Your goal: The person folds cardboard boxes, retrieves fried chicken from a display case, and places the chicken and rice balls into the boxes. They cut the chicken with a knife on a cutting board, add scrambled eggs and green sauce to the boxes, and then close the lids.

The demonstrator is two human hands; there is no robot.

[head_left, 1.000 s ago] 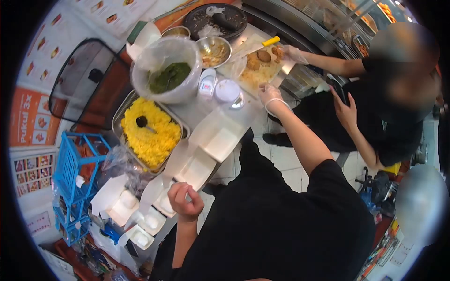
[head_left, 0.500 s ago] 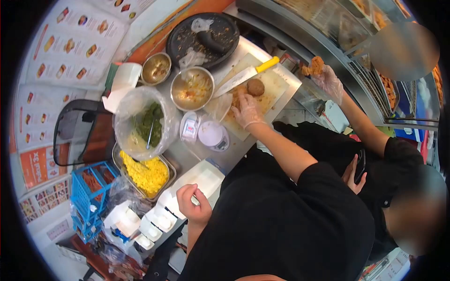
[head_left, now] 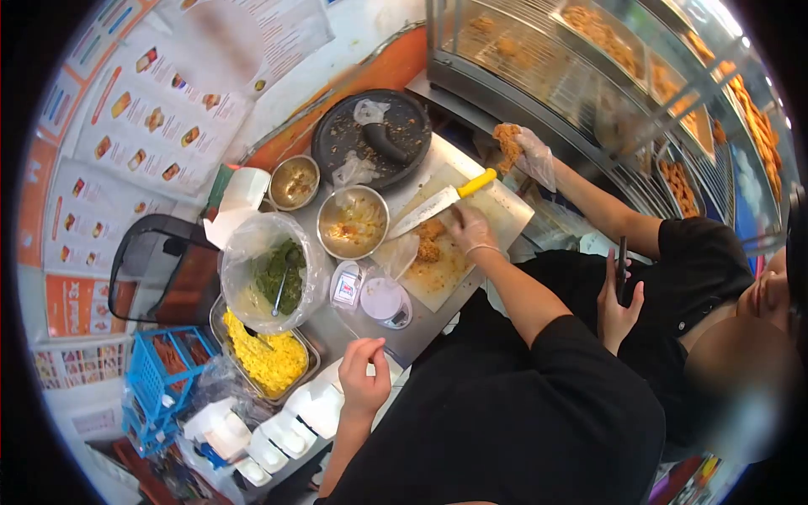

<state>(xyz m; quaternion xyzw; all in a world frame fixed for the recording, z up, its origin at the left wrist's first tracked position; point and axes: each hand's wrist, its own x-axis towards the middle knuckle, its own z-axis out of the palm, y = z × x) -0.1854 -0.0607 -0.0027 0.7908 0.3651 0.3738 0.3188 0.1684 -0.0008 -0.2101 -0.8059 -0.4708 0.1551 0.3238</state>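
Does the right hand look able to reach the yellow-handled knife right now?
Probably yes: the yellow-handled knife lies just beyond the gloved right hand, its handle uncovered, with nothing seen between. The co-worker's gloved hand, holding fried food, is nearby but not over it.

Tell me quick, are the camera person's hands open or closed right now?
Left hand: half curled, nothing seen in it.
Right hand: gloved, fingers bent beside the fried food; can't tell if it's gripping anything.
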